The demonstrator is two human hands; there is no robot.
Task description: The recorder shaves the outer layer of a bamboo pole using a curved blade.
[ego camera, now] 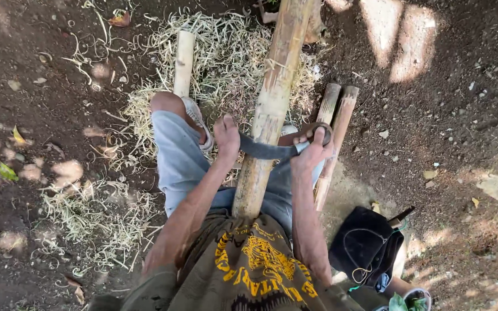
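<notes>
Bamboo pole (270, 106) rests against the person's body, angled between the knees for bracing. Both hands clasp a curved blade (263, 150) laid across it: left hand (226, 136) on the blade's far end, right hand (311, 151) apparently on its handle.

Left hand (226, 136) and right hand (311, 152) both clenched, arms extended.

No packages, labels, signs or screens in view. Nearest to printed matter: a yellow graphic (260, 262) on the olive shirt at bottom centre, arched in shape around a central figure, partly creased. Black fabric bag (364, 247) on bare soil at lower right, soft and rounded, unmarked on the visible side.
</notes>
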